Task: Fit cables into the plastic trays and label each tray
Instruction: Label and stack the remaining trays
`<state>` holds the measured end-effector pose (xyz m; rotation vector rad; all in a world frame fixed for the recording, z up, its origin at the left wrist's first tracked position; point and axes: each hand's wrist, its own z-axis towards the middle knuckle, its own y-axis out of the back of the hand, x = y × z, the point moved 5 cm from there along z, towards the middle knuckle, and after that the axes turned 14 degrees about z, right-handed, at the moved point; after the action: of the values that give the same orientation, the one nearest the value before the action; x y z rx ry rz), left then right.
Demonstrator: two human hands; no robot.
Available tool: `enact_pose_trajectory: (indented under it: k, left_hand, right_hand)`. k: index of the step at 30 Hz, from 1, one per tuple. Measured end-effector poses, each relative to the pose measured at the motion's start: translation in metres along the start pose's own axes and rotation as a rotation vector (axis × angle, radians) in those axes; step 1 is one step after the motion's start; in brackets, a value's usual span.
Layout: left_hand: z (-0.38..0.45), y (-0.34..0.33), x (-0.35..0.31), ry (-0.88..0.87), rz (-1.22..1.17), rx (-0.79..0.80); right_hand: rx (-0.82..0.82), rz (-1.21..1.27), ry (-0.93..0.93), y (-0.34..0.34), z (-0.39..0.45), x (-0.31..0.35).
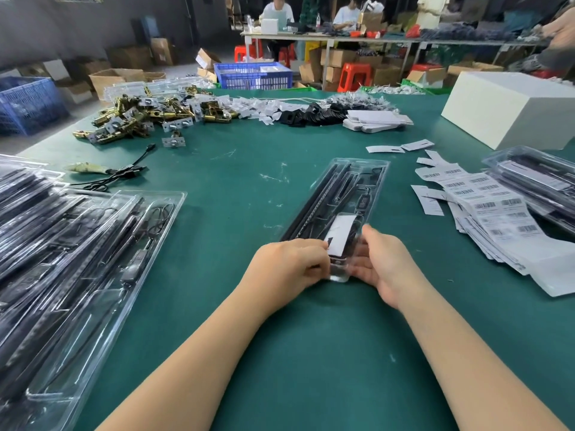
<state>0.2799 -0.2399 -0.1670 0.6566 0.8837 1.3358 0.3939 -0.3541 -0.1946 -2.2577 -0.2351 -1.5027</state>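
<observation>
A long clear plastic tray [367, 178] lies on the green table in front of me, with black cables and strips inside. A white label [339, 234] sits on its near end. My left hand [289, 265] grips the tray's near left corner with curled fingers, touching the label's edge. My right hand [382, 262] holds the near right edge, thumb on top and fingers under the tray.
Stacked filled trays [77, 262] lie at the left, more trays [535, 181] at the right. Barcode label sheets [491, 206] spread at the right. A white box [510, 107], brass hardware [146, 116] and loose black cables [124, 175] lie further back.
</observation>
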Motion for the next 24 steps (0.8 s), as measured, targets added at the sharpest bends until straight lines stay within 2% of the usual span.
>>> enact_pose_trajectory:
  k: [1, 4, 5, 6, 10, 13, 24]
  left_hand:
    - [-0.001, -0.004, 0.002, -0.012, -0.006, 0.085]
    - [0.0, -0.01, 0.004, -0.02, 0.005, 0.226]
    - [0.001, -0.011, 0.004, -0.026, 0.014, 0.258]
    - [0.001, -0.011, 0.003, -0.032, 0.024, 0.28]
    - [0.002, -0.01, 0.007, 0.012, -0.034, 0.338]
    - [0.002, -0.008, 0.007, -0.019, -0.036, 0.378]
    - [-0.002, -0.008, 0.002, -0.004, 0.025, 0.374]
  right_hand:
    - [-0.031, -0.165, 0.071, 0.004, -0.001, 0.003]
    - [-0.174, -0.888, 0.382, 0.016, -0.002, 0.017]
    - [-0.2, -0.965, 0.416, 0.02, -0.003, 0.02]
    - [-0.186, -0.977, 0.408, 0.023, -0.002, 0.022]
    - [-0.088, -0.762, 0.261, 0.032, 0.005, 0.023]
    - [-0.069, -0.662, 0.216, 0.033, 0.006, 0.023]
    - [-0.096, -0.68, 0.233, 0.035, 0.003, 0.024]
